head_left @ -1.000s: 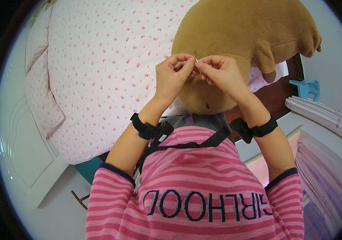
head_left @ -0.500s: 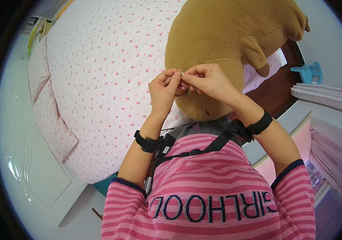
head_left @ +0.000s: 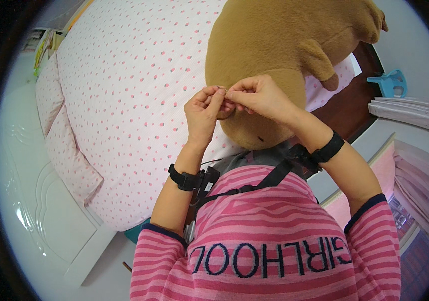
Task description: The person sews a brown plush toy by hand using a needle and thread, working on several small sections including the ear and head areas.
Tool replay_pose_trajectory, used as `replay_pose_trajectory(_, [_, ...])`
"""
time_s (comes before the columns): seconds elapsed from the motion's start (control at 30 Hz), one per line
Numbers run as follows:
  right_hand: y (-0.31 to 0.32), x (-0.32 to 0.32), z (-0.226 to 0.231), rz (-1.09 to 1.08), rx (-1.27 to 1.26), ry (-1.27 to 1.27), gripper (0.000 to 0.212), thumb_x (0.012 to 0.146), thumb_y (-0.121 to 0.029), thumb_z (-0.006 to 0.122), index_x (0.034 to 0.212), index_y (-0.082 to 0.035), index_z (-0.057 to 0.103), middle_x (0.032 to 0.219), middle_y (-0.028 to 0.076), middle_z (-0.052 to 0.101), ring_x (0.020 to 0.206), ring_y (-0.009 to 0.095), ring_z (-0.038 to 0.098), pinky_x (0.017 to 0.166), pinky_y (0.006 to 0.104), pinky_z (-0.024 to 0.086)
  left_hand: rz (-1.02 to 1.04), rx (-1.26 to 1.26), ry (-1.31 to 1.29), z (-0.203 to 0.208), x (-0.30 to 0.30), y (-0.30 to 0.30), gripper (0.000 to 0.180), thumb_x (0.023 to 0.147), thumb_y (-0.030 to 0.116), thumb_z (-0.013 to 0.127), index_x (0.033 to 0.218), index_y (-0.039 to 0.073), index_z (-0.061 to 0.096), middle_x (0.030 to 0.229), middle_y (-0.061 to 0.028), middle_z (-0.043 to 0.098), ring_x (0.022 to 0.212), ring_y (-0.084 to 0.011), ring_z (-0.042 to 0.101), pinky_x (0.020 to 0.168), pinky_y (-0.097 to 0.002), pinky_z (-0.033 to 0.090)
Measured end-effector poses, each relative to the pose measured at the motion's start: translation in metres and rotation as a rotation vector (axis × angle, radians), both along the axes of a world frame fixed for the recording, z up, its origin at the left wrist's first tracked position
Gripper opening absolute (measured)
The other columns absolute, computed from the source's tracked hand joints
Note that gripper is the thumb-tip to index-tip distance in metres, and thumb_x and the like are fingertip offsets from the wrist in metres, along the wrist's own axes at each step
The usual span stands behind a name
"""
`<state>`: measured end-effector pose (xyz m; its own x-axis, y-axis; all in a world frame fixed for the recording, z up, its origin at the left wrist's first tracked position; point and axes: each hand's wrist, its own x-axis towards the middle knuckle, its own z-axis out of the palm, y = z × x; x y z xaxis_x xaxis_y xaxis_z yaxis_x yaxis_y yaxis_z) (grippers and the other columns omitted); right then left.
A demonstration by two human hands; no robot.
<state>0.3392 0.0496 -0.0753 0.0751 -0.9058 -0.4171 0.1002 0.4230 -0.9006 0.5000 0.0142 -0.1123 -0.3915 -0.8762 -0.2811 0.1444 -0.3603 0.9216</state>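
My left hand (head_left: 202,114) and my right hand (head_left: 258,98) meet fingertip to fingertip over the near end of a large brown plush animal (head_left: 259,47). On both, thumb and index finger are pinched together around something small and thin that I cannot make out. The other fingers curl inward and hide most of it. The plush lies on a bed sheet (head_left: 134,75), white with small pink prints. One dark stitched mark shows on the plush just below my hands.
Two matching pillows (head_left: 71,155) lie along a white panelled headboard (head_left: 28,165) at left. At right stand a light blue plastic stool (head_left: 389,84) and a wrapped white bundle (head_left: 415,114) beside dark floor. A pink curtain (head_left: 420,180) hangs at lower right.
My right fingertips have shifted slightly left, closer to the left ones. The small shiny bit that showed between them is now covered. The whole view has turned a little.
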Motion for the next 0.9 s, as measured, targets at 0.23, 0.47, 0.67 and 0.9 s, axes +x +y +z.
replay_pose_trajectory(0.23, [0.0004,-0.0021,-0.0014,0.019,-0.004,0.001,0.023,0.087,-0.022,0.063,0.084,0.0,0.068,0.073,0.003,0.066,0.063,0.005,0.059,0.051,0.0188,0.044,-0.018,0.014,-0.009,0.0002,-0.0004,-0.0001,0.018,0.091,0.012,0.059,0.099,-0.004,0.062,0.08,-0.0085,0.067,0.066,-0.0096,0.063,0.06,-0.0192,0.052])
replay_pose_trajectory(0.47, [0.0006,-0.0018,-0.0014,-0.008,-0.002,-0.008,0.023,0.087,-0.022,0.064,0.085,0.001,0.067,0.073,0.003,0.066,0.061,0.005,0.058,0.051,0.0184,0.043,-0.024,0.006,0.017,-0.0022,-0.0005,-0.0006,0.016,0.091,0.011,0.058,0.099,-0.003,0.061,0.081,-0.008,0.067,0.068,-0.0097,0.064,0.06,-0.0193,0.052])
replay_pose_trajectory(0.67, [0.0008,-0.0017,-0.0052,-0.012,-0.011,-0.007,0.023,0.087,-0.022,0.064,0.083,0.001,0.067,0.072,0.003,0.066,0.06,0.005,0.057,0.05,0.0187,0.043,-0.032,-0.006,0.027,-0.0025,-0.0006,-0.0006,0.015,0.092,0.01,0.058,0.1,-0.002,0.061,0.082,-0.0075,0.067,0.068,-0.0099,0.064,0.06,-0.0192,0.052])
replay_pose_trajectory(0.9, [-0.0003,-0.0017,-0.0012,-0.003,0.027,-0.024,0.022,0.086,-0.022,0.064,0.082,0.0,0.067,0.07,0.002,0.065,0.059,0.005,0.056,0.05,0.0182,0.041,-0.051,-0.021,0.013,-0.0005,0.0011,-0.0013,0.016,0.092,0.01,0.057,0.1,-0.003,0.061,0.082,-0.0076,0.066,0.069,-0.0104,0.064,0.061,-0.0199,0.053])
